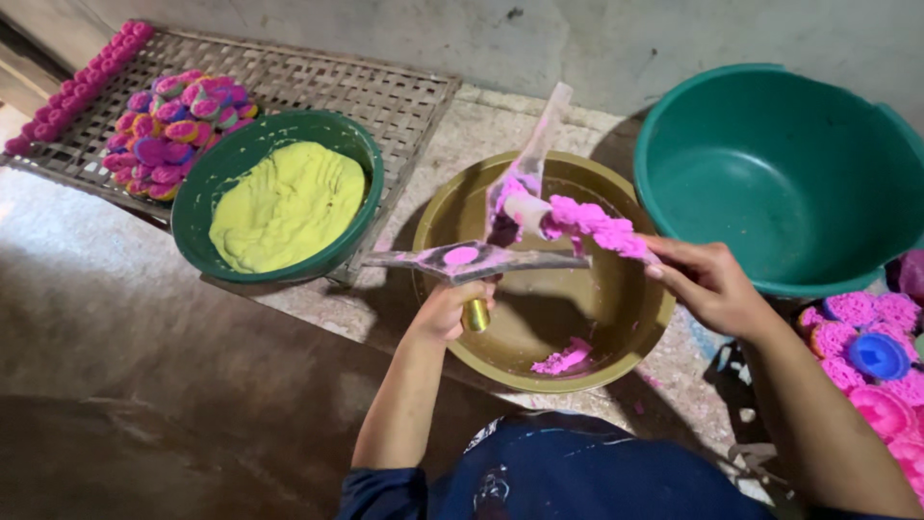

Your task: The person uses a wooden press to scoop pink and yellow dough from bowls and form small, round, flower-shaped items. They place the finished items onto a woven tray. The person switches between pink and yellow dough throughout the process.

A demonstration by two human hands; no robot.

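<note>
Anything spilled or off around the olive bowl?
Mostly tidy. A lump of pink dough lies loose in the olive bowl, apart from the mass at the right hand. The left hand grips a pink-smeared tool. The yellow dough stays inside its green bowl.

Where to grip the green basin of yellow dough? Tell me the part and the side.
Grip the green basin by its rolled rim, at the near-left edge, coming from the open floor side. The yellow dough fills the middle, the olive bowl crowds the right, and the woven tray lies behind.
</note>
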